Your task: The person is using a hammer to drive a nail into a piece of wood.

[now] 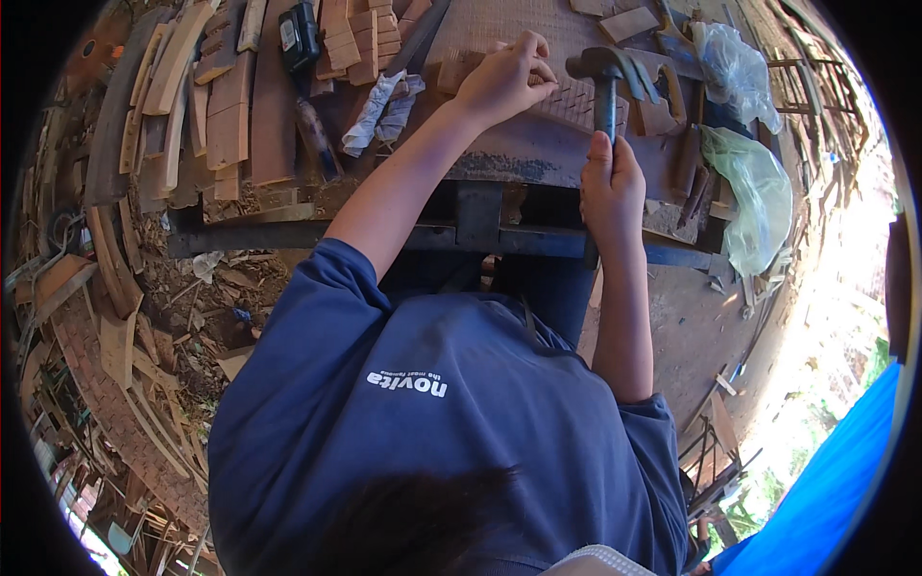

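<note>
My left hand (504, 77) reaches out over a brown woven cane panel (485, 24) on the workbench, its fingertips pinched together on something too small to make out at the panel's edge. My right hand (612, 187) grips the handle of a claw hammer (603, 72). The hammer stands upright, its steel head raised just right of my left fingers and slightly above the weave. Both forearms stretch away from my blue shirt toward the bench.
Cut and curved wooden pieces (226, 106) crowd the bench's left part, with a black power tool (300, 34) and a crumpled cloth (384, 106). Clear plastic bags (759, 192) hang at the right. Wood scraps litter the ground at left; a blue tarp (826, 480) lies at lower right.
</note>
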{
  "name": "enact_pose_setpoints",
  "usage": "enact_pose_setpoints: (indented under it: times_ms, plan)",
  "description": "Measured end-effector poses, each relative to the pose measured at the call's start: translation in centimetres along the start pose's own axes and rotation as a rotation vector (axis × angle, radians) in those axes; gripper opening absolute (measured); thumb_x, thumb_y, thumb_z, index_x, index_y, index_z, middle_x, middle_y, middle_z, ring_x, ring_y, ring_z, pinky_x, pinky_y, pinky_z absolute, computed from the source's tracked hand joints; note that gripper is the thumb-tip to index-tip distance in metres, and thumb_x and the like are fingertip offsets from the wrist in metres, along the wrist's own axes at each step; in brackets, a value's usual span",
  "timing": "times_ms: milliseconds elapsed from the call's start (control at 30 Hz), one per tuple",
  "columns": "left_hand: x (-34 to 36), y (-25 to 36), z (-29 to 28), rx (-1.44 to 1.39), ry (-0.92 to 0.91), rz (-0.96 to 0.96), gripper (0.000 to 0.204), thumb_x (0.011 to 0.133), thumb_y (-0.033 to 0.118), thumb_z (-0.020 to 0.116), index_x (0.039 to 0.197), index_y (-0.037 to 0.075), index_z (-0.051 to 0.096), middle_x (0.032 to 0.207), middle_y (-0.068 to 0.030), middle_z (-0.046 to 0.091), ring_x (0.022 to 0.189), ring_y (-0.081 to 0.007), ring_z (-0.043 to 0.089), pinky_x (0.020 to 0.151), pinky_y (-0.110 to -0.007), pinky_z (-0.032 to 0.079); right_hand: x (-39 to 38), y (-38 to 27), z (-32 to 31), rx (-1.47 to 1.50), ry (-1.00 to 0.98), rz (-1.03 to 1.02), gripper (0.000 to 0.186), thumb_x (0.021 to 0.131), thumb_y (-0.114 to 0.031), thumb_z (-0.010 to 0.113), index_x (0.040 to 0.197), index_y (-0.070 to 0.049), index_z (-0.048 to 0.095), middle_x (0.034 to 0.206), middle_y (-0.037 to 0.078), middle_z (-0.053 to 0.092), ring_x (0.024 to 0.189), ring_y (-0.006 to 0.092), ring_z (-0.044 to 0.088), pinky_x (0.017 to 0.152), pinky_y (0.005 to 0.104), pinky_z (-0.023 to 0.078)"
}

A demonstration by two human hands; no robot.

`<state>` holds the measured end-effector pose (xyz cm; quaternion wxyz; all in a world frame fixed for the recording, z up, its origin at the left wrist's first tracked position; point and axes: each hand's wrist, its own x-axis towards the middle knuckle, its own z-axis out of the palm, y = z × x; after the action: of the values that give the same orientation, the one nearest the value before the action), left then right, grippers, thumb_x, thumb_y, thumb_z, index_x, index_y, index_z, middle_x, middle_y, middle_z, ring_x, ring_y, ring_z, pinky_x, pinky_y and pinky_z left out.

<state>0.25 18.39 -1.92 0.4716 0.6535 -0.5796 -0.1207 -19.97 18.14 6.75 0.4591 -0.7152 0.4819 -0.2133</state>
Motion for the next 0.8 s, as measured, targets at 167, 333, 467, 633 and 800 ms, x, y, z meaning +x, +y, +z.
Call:
enact_pose_setpoints:
  times_ms: [167,333,467,633,800]
  plan:
    - [0.3,-0.1,-0.2,-0.093,-0.029,0.041,0.040,0.085,0.008,0.071,0.111,0.005,0.041,0.091,-0.0093,0.072,0.090,-0.0251,0.066,0.081,-0.033,0.049,0.5,0.9,0.2,-0.135,-0.012,-0.034,0.040,0.102,-0.034,0.050,0.085,0.001,0.052,0.065,0.019,0.053,0.058,0.0275,0.048,0.060,0.0389,0.044]
    - [0.4,-0.4,-0.6,-0.223,0.027,-0.001,0.037,0.088,0.006,0.068,0.112,0.004,0.040,0.092,-0.0089,0.069,0.093,-0.0209,0.066,0.083,-0.032,0.049,0.1,-0.5,-0.3,-0.122,-0.037,-0.009,0.040,0.103,-0.034,0.049,0.087,0.002,0.052,0.069,0.022,0.056,0.061,0.0358,0.054,0.061,0.0405,0.045]
    - [0.3,-0.1,-0.2,-0.270,0.171,-0.058,0.032,0.090,0.003,0.063,0.112,0.003,0.040,0.094,-0.0074,0.065,0.095,-0.0164,0.064,0.086,-0.030,0.049,-0.1,-0.1,0.4,-0.160,-0.020,-0.027,0.039,0.102,-0.034,0.049,0.088,0.002,0.053,0.071,0.025,0.058,0.066,0.0441,0.056,0.062,0.0427,0.046]
    - [-0.9,-0.8,-0.7,-0.379,0.286,0.003,0.028,0.092,0.001,0.059,0.113,0.003,0.041,0.104,-0.0091,0.061,0.100,-0.0151,0.060,0.090,-0.029,0.047,-0.1,0.2,-0.5,-0.121,-0.036,-0.051,0.036,0.101,-0.032,0.053,0.090,0.003,0.055,0.070,0.023,0.058,0.063,0.0396,0.057,0.060,0.0407,0.045]
    - [-13.5,7.1,-8.2,-0.441,0.250,0.123,0.022,0.087,-0.011,0.057,0.102,0.001,0.046,0.091,-0.0125,0.054,0.080,-0.0247,0.056,0.075,-0.035,0.048,-4.1,3.1,-6.6,-0.276,0.077,-0.096,0.029,0.098,-0.028,0.059,0.096,0.001,0.059,0.066,0.016,0.056,0.055,0.0236,0.053,0.055,0.0361,0.043]
